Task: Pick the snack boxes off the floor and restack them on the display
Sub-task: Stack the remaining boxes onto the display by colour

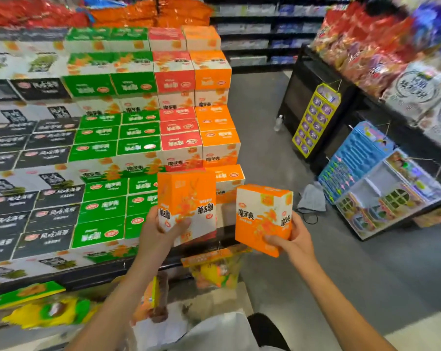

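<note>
Orange boxes are up off the floor, one in each hand: the left hand (161,225) grips the left box (186,201) by its lower edge, held right against the orange column of the display (215,122), and the right hand (294,236) grips the right box (263,219) by its bottom corner, a little out from the stack over the aisle. Neither is set down yet, so judging from this both placings are left; the lowest orange tier looks short of boxes, a likely home for them. No more boxes show on the visible floor, though the view is partly cut off by the arms. Around: green, red and black stacks to the left, a grey cloth (311,198) and a bottle (278,122) on the floor by a dark rack (305,92) hung with toys. Hanging snack bags (215,272) below the display edge crowd the low tier
</note>
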`<action>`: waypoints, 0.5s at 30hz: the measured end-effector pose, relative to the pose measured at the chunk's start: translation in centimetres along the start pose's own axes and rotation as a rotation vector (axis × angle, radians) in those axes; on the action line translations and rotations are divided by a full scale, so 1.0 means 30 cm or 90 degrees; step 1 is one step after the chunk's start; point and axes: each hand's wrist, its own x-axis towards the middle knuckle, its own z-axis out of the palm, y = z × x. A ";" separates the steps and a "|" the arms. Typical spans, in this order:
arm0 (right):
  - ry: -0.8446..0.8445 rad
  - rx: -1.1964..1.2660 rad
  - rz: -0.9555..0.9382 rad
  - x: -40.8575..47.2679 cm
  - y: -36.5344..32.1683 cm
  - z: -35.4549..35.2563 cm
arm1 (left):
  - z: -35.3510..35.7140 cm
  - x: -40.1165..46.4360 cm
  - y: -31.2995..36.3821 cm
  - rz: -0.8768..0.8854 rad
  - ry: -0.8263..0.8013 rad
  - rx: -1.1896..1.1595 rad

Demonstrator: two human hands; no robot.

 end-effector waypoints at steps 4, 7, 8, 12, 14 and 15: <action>-0.063 -0.040 0.021 0.145 -0.010 0.023 | -0.002 0.053 0.036 0.001 0.037 0.004; -0.152 -0.065 0.025 0.257 -0.004 0.047 | 0.008 0.061 0.023 -0.010 0.097 -0.012; -0.168 -0.069 0.033 0.286 -0.005 0.057 | 0.017 0.059 0.032 -0.008 0.115 -0.023; -0.247 -0.076 0.065 0.409 -0.011 0.087 | 0.065 0.064 0.044 -0.022 0.178 -0.068; -0.274 -0.066 0.094 0.476 0.001 0.089 | 0.089 0.068 0.042 -0.031 0.212 -0.079; -0.287 -0.079 0.098 0.502 0.011 0.091 | 0.096 0.071 0.035 -0.038 0.233 -0.082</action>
